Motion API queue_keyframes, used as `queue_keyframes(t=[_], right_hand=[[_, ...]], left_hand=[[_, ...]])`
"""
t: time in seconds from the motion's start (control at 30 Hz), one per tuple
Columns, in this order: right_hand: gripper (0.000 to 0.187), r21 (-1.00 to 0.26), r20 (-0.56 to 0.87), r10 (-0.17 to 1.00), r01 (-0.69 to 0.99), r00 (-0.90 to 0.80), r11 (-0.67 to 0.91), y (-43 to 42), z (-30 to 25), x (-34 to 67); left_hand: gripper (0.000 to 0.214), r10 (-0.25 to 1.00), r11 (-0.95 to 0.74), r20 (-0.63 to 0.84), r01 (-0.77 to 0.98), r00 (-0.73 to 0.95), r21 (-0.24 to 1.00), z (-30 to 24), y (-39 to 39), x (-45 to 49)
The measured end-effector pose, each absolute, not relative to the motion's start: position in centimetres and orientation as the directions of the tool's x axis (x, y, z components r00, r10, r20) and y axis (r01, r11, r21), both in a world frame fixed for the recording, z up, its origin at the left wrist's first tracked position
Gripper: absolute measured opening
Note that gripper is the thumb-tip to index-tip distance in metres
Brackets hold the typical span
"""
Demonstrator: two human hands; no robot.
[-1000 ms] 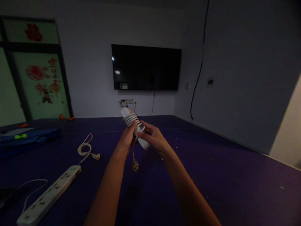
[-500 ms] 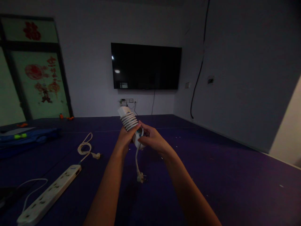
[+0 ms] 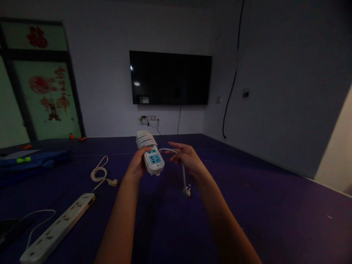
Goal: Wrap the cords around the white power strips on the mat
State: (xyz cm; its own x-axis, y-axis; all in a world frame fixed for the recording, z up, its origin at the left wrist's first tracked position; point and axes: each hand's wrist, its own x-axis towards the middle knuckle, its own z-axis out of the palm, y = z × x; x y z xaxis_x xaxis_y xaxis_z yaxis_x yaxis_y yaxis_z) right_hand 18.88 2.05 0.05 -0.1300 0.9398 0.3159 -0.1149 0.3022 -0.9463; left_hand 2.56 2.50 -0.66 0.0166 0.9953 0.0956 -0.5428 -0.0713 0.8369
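My left hand point(image 3: 136, 165) grips a small white power strip point(image 3: 153, 158) with blue sockets facing me, its white cord wound in several turns round the far end. My right hand point(image 3: 187, 158) is just to the right of it, fingers pinched on the loose end of the cord point(image 3: 176, 152). From that hand the cord hangs down and ends in a plug point(image 3: 187, 191) above the dark purple floor point(image 3: 247, 205).
A long white power strip point(image 3: 56, 228) lies on the floor at the lower left, with a coiled cord and plug point(image 3: 101, 173) beyond it. A blue object point(image 3: 35, 159) sits at the far left. A black wall television point(image 3: 170, 78) and wall sockets point(image 3: 148, 118) lie ahead.
The power strip has turned so its blue socket face points at me. My right hand has moved off to the right, drawing the loose cord end out sideways; the plug swung right.
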Motion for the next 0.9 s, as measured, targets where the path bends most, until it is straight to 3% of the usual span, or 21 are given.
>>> queue_keyframes(t=[0.17,0.37,0.53,0.73,0.9], right_hand=[[0.05,-0.928,0.364,0.931,-0.091,-0.008,0.362,2.6,0.0,19.4],[0.051,-0.903,0.396,0.911,-0.134,0.116,0.409,2.1,0.5,20.6],[0.048,-0.898,0.416,0.903,-0.112,0.106,0.426,2.0,0.6,20.8],[0.041,-0.883,0.458,0.885,-0.076,0.08,0.463,1.9,0.7,21.1],[0.039,-0.888,0.455,0.886,-0.034,0.09,0.459,1.4,1.1,21.6]], left_hand=[[0.016,0.986,0.041,0.072,-0.634,0.153,0.772,-1.3,3.0,2.5],[0.026,0.962,0.245,-0.079,-0.705,0.26,0.666,-3.8,5.0,3.5],[0.037,0.963,0.227,-0.008,-0.801,0.268,0.554,-5.0,5.8,4.2],[0.054,0.946,0.18,0.118,-0.79,0.303,0.587,-4.5,5.2,3.0],[0.03,0.931,0.208,0.143,-0.81,0.336,0.548,-4.1,4.5,2.2]])
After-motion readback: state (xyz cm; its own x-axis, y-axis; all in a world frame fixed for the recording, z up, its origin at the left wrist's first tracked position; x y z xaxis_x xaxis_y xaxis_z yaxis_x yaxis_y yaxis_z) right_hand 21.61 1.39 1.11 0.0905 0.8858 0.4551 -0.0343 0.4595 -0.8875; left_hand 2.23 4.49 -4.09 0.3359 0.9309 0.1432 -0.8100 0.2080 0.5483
